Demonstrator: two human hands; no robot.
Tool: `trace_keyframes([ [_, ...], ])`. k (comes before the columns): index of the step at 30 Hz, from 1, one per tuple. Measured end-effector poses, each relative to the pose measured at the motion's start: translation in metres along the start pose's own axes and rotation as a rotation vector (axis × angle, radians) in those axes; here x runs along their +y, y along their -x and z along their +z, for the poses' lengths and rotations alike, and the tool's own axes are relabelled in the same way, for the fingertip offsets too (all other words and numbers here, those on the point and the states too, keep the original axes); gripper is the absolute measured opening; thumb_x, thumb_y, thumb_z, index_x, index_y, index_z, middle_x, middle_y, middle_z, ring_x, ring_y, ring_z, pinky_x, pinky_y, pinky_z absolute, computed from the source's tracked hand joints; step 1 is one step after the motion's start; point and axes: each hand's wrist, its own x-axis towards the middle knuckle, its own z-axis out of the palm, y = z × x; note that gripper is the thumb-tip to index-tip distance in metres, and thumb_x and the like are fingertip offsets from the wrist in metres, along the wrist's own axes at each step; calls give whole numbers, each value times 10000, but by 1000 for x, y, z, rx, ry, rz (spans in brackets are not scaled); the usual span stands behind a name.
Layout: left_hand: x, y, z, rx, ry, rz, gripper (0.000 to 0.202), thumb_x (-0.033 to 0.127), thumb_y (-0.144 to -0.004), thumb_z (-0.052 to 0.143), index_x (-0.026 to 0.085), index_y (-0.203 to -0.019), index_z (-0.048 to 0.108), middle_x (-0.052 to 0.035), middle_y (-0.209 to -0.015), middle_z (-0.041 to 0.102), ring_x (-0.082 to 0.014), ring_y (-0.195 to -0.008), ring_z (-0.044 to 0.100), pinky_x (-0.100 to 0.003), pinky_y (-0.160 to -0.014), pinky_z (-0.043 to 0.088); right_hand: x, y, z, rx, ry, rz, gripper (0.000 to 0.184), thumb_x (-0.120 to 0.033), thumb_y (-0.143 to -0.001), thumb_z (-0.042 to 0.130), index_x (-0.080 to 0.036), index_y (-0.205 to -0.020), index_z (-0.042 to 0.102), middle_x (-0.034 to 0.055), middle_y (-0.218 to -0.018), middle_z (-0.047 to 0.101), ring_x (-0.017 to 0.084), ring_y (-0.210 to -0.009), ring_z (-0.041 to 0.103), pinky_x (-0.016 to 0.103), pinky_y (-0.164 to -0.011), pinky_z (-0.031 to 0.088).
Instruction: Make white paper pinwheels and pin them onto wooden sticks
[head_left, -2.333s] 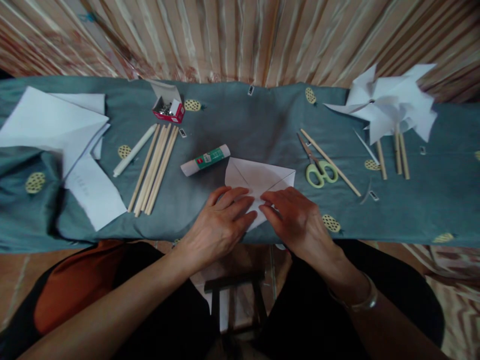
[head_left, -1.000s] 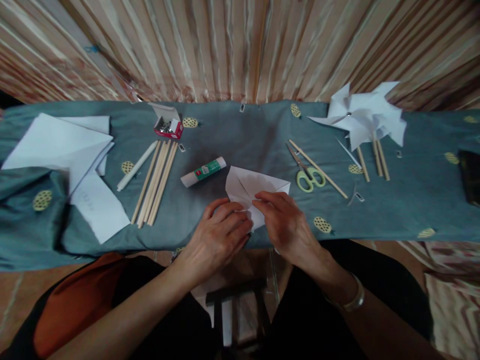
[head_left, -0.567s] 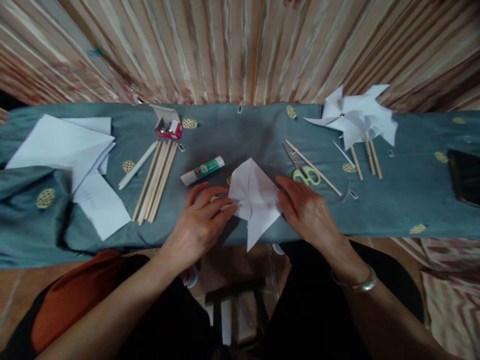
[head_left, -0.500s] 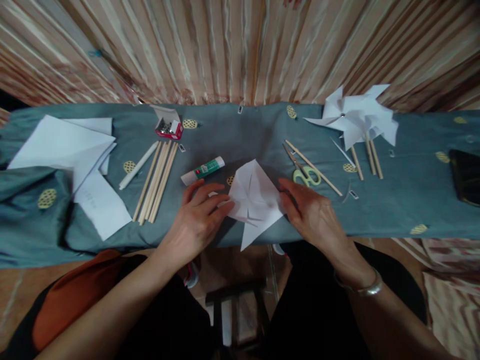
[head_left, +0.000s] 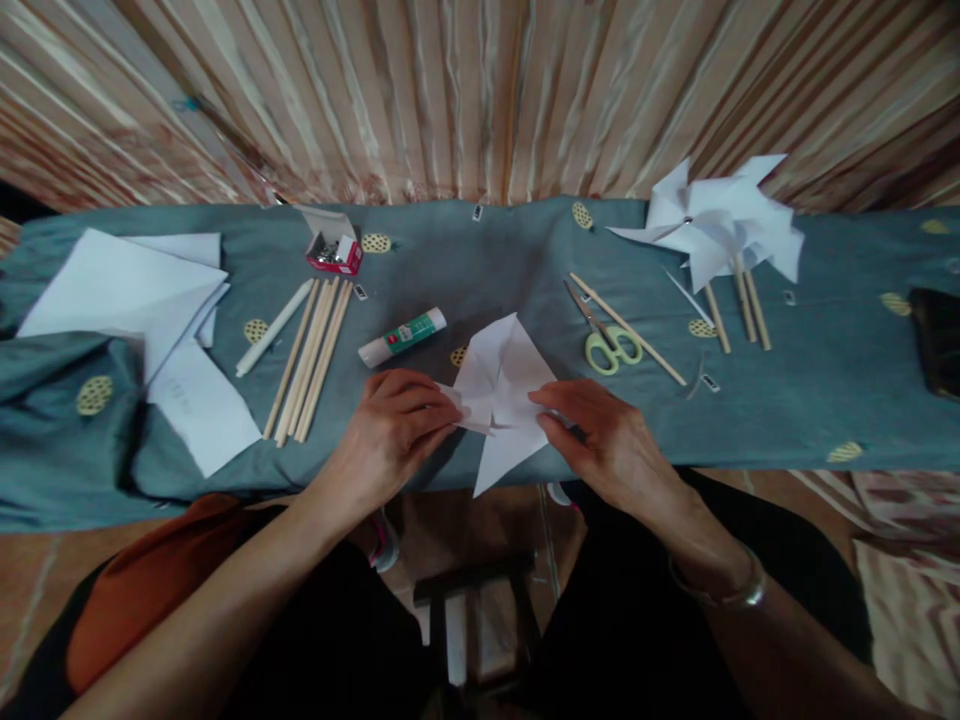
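Observation:
A white paper pinwheel (head_left: 504, 362), cut and folded with pointed blades, lies at the near middle of the table. My left hand (head_left: 391, 425) pinches its left blade between thumb and fingertips. On the other side, my right hand (head_left: 611, 430) has thumb and forefinger closed on the right part of the paper; the exact grip is partly hidden. Just beyond my left hand is a green and white glue stick (head_left: 403, 337). Green-handled scissors (head_left: 613, 350) rest past my right hand, with a thin wooden stick (head_left: 634, 335) alongside.
Left on the cloth-covered table (head_left: 480, 270) are paper sheets (head_left: 120, 285), a white rod (head_left: 274, 328), several wooden sticks (head_left: 315, 365) and an open red box (head_left: 334, 255) of small metal pieces. At right lie finished pinwheels (head_left: 712, 225) on sticks and a dark object (head_left: 937, 340).
Both hands have closed on the paper. My right fingers moved left over its right side, and my left hand now pinches the left blade. The view shifted slightly.

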Motion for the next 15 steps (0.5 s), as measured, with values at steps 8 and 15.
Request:
trace_keyframes([
  [8,11,-1,12,-120,41,-104,249,273,-965,513,172,-1113,686,-67,-990,730,-213,-940,587,-362,-779,423,-7,2,4,-1,-62,9,184,-153,-916,531,-158,-1025,679,89,-999,731,215,-963,673,376,-877,531],
  [15,8,-5,17,-112,5,-96,255,284,-970,502,181,-1105,692,-59,-927,724,-208,-900,586,-360,-763,404,-21,6,16,109,35,-22,166,-179,-934,534,-115,-1036,648,99,-900,721,222,-838,671,368,-784,541],
])
